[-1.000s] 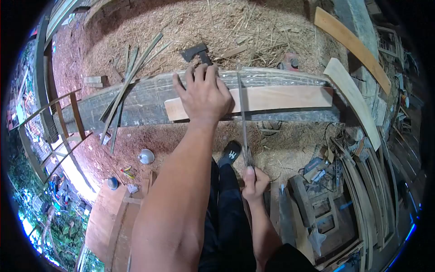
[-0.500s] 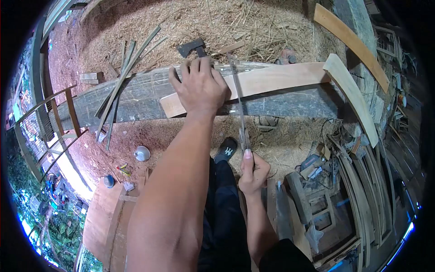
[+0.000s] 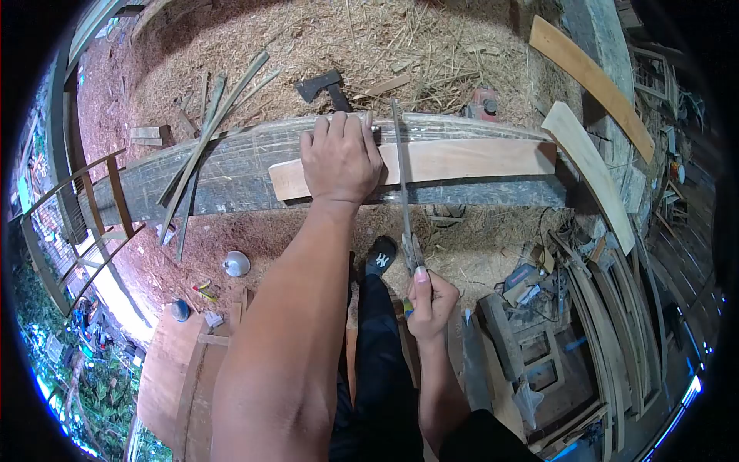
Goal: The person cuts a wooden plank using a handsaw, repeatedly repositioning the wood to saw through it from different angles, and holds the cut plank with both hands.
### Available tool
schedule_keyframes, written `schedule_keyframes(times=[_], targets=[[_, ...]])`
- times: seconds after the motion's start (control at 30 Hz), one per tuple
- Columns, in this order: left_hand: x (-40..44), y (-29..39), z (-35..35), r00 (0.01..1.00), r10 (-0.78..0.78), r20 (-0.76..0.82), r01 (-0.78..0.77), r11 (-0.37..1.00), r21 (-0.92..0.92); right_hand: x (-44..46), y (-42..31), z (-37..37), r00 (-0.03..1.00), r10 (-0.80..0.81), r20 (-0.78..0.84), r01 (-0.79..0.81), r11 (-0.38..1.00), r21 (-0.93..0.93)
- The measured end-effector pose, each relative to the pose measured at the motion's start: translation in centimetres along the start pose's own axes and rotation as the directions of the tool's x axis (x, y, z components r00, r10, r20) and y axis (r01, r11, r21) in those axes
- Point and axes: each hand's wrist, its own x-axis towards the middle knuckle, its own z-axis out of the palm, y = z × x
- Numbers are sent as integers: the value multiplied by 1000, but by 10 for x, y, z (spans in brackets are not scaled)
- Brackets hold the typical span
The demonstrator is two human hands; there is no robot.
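A pale, slightly curved wooden board [image 3: 477, 159] lies along a thick weathered beam [image 3: 246, 173]. My left hand [image 3: 341, 158] presses down on the board near its left end, fingers closed over the far edge. My right hand [image 3: 431, 304] is closed around the handle of a handsaw [image 3: 402, 173], with the thumb on top. The saw's thin blade points away from me and crosses over the board just right of my left hand. Whether its teeth have cut into the wood I cannot tell. Beyond my left fingers lies a hatchet [image 3: 322, 86] with a dark head.
Several thin strips [image 3: 202, 146] lie crossed over the beam's left part. Two curved boards, one orange-brown [image 3: 596, 81] and one pale [image 3: 591, 171], lie at right. A white round object [image 3: 236, 263] sits on shavings. Long curved timbers [image 3: 612, 331] are stacked at lower right.
The board's right end has swung nearer to me on the beam. My left fingers have drawn closer together. The saw still crosses the board, with its handle slightly nearer to me.
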Motion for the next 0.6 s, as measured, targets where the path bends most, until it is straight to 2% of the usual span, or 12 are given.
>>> schedule_keyframes(times=[0.1, 0.17, 0.2, 0.27, 0.37, 0.4, 0.5, 0.57, 0.6], targets=[[2, 1, 0, 999, -25, -28, 25, 1000, -7, 9, -4, 13, 1000, -14, -21, 14, 1000, -6], [6, 4, -1, 995, -95, -20, 96, 995, 10, 9, -7, 11, 998, -22, -54, 22, 1000, 3], [9, 3, -1, 995, -95, -29, 96, 995, 12, 7, -7, 3, 999, -25, -30, 25, 1000, -5], [7, 1, -3, 998, -12, 57, 12, 1000, -9, 1, -6, -2, 1000, -15, -17, 15, 1000, -2], [7, 0, -3, 998, 4, 58, -4, 1000, 9, 2, -4, 5, 998, 63, -2, -63, 998, -30], [9, 0, 1, 1000, -9, 9, 9, 1000, 0, 4, -5, 7, 998, 65, 2, -65, 997, -31], [10, 1, 7, 998, -57, -41, 57, 998, 4, 9, -7, 7, 999, 19, -40, -18, 1000, 14], [10, 1, 6, 998, -58, -30, 59, 998, 15, 8, -4, 0, 997, 67, 47, -74, 984, 163], [9, 2, 6, 998, -67, -18, 68, 998, 20, 11, -5, 4, 998, 54, 29, -58, 988, 142]])
